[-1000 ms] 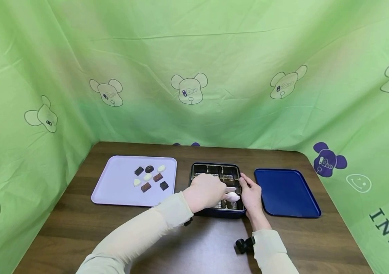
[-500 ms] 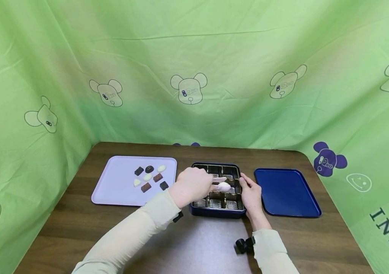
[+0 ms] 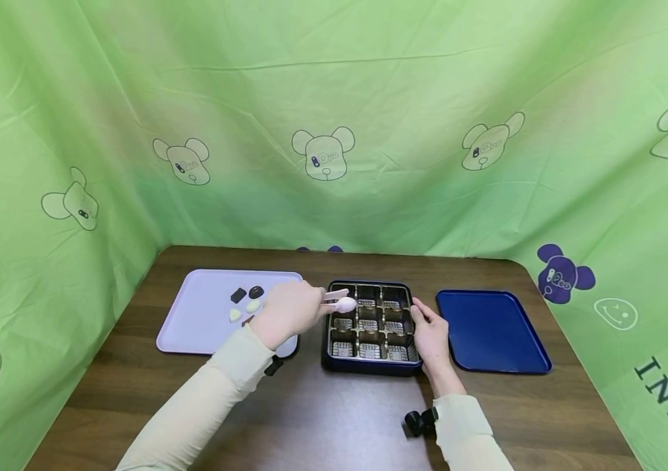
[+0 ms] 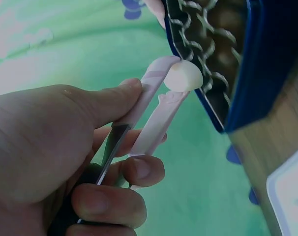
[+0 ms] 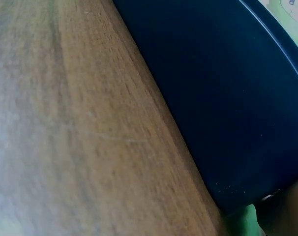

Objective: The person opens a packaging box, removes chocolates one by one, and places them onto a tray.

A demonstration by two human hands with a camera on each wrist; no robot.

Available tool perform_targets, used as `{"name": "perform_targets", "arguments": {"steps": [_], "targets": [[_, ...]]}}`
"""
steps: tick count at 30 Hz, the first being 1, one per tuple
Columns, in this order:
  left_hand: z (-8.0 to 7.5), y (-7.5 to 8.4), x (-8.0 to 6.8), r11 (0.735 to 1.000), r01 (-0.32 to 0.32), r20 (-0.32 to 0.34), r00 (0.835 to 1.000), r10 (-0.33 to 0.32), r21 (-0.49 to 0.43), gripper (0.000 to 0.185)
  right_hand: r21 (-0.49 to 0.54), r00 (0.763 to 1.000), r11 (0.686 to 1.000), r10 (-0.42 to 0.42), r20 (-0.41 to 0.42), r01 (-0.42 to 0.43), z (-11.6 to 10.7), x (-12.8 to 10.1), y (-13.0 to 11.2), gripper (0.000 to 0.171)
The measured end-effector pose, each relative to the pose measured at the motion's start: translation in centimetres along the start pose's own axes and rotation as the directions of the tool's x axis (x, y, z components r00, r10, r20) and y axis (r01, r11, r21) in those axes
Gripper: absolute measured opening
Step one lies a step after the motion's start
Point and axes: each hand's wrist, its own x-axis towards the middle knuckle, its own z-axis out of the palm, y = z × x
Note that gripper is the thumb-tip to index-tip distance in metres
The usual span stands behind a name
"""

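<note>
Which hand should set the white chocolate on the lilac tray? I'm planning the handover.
Left, probably: the left hand already holds the tongs pinching the white chocolate beside the lilac tray; the right hand steadies the box.

You have two trays on the table: one lilac tray (image 3: 192, 320) and one dark blue tray (image 3: 489, 330). Between them sits one box (image 3: 369, 366) with nine compartments. One white sweet (image 3: 346, 304) is held in one pair of tongs (image 4: 156, 105). Four sweets show on the lilac tray; others may be hidden behind your hand.
</note>
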Motion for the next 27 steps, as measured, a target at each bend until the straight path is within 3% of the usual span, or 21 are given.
{"name": "perform_targets", "arguments": {"steps": [9,20,27], "targets": [[0.8,-3.2,-0.5,0.996,0.088,0.010,0.996,-0.087,-0.027,0.037,-0.005,1.000,1.000,-0.010,0.004,0.010,-0.1,0.1,0.0,0.042],[3.1,-7.6,-1.5,0.970,0.214,0.041,0.977,-0.211,-0.113,0.040,-0.009,1.000,1.000,-0.012,0.012,0.012,-0.1,0.1,0.2,0.042],[3.8,-9.5,-1.7,0.958,0.264,0.044,0.964,-0.261,-0.114,0.036,-0.016,1.000,1.000,-0.016,0.010,0.017,-0.1,0.1,0.2,0.042]]}}
